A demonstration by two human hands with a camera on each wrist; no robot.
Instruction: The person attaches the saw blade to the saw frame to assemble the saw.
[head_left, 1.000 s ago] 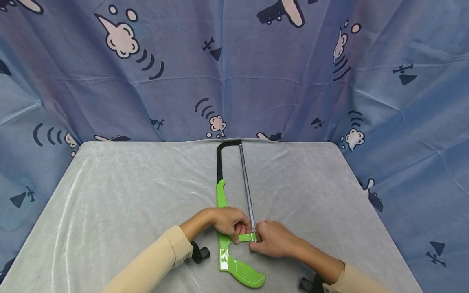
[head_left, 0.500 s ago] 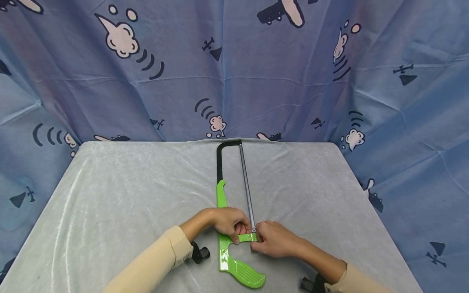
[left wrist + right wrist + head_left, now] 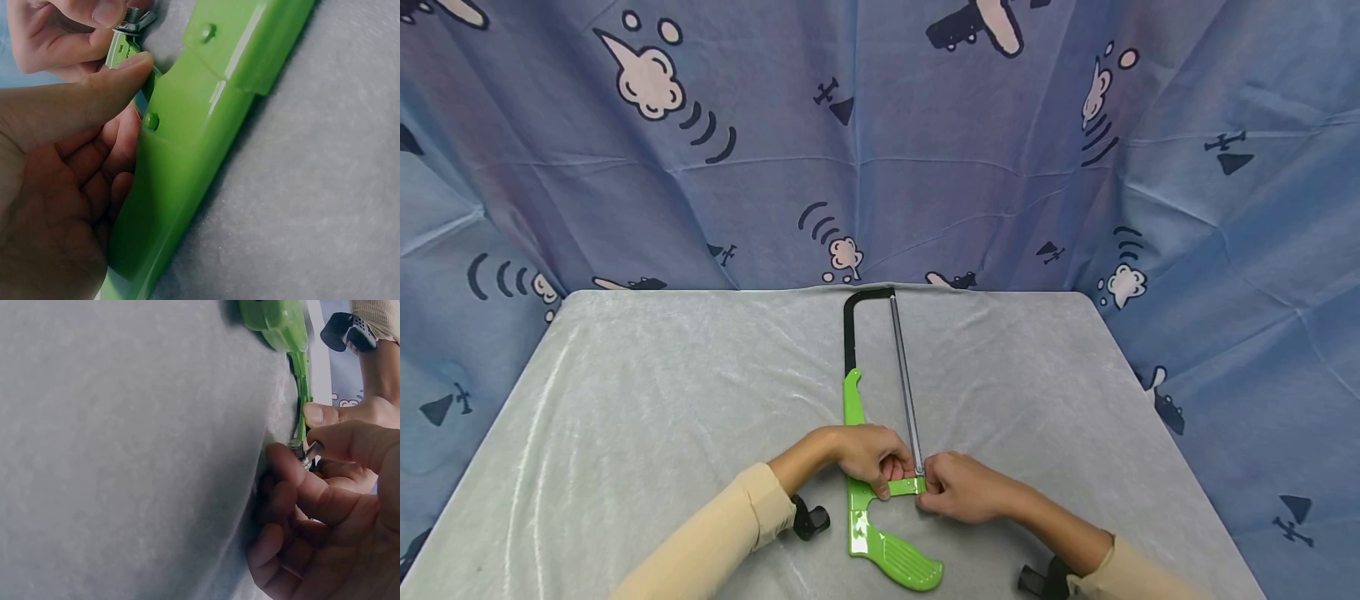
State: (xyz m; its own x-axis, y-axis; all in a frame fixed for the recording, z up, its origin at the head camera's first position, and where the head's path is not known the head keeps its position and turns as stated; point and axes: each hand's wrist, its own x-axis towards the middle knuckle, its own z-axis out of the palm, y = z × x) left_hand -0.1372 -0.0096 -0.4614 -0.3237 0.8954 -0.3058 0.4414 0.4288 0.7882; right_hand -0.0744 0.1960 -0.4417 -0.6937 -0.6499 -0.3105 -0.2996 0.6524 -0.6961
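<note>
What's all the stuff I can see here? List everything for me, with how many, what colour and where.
hacksaw: one, green handle and black frame, lying flat mid-table, handle toward the person.
blade: one, grey metal, strung along the frame's right side.
nut: one, silver wing type on a threaded bolt, at the blade's near end.
table cover: one, pale grey cloth, over the whole table.
backdrop: one, blue cloth with cartoon prints, behind and beside the table.
wrist cameras: two, black, strapped at the cream sleeves.
left hand: one, grips the green frame.
right hand: one, pinches the nut.
</note>
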